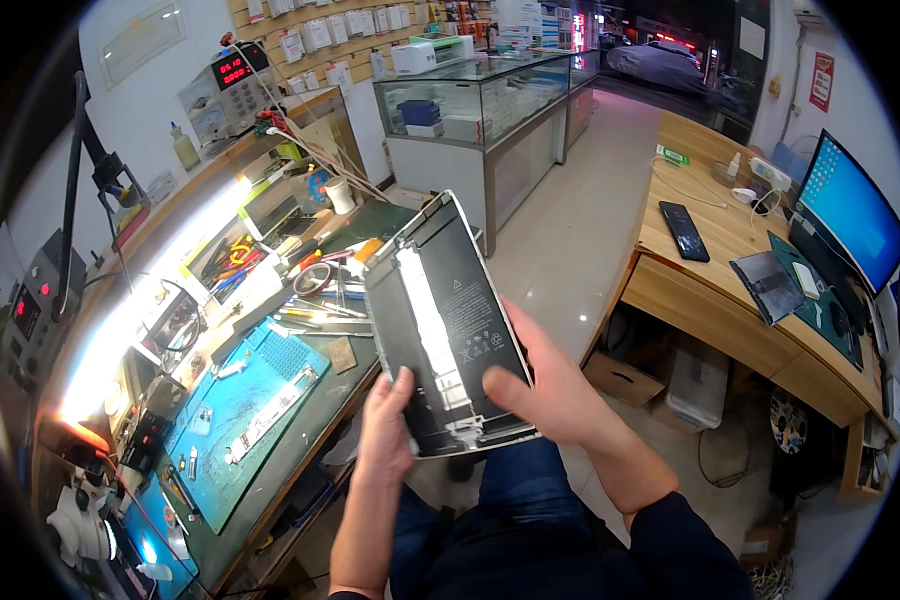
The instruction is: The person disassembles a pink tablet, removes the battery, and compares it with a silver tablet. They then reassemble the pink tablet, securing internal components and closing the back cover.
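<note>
Over my lap I hold an opened tablet housing [475, 290], tilted, its inner side facing up. Two black battery cells show inside it, with a bright silvery strip [427, 310] running lengthwise between them. My left hand [385, 425] grips the lower left edge, thumb on the rim. Around the lower right edge my right hand [550, 385] is closed, its thumb resting over the battery face. The fingers beneath the housing are hidden. To the left, a long pale circuit board [270, 415] lies on a blue repair mat [220, 475].
The lit workbench at left carries tweezers and pliers [235, 260], a tape roll [312, 279], a small tan block [342, 354] and a microscope [80, 525]. A glass display counter [490, 110] stands ahead. At right, a wooden desk [710, 300] bears a phone [683, 231] and a monitor [850, 215].
</note>
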`<state>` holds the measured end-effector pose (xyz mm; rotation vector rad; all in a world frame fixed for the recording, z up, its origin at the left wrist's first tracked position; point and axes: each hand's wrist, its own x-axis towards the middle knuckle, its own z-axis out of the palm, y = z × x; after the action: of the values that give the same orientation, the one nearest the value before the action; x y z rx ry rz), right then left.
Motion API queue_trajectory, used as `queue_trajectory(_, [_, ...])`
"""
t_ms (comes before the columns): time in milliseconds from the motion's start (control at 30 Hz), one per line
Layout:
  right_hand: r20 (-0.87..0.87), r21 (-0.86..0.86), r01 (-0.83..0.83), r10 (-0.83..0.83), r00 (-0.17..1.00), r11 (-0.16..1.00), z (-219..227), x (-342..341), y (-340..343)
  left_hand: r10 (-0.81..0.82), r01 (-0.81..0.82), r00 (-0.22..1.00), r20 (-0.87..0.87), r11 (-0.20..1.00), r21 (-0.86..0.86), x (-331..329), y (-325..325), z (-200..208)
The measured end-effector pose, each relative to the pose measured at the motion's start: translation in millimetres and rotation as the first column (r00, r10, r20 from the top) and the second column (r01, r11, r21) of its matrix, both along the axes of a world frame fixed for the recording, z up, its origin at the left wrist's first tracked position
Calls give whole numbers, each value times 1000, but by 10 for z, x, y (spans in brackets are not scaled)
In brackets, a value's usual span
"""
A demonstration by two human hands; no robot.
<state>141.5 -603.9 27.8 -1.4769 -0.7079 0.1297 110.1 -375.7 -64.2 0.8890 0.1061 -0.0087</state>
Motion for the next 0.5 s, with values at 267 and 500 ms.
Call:
queue_trajectory(267, [502, -274, 187, -25, 864, 943, 13, -331, 246, -350, 295, 936, -22, 820, -489, 58, -548, -935])
queue_trajectory(500, [466, -301, 248, -85, 881, 921, -108, -232, 286, -176, 183, 982, 69, 793, -581, 0, -834, -506])
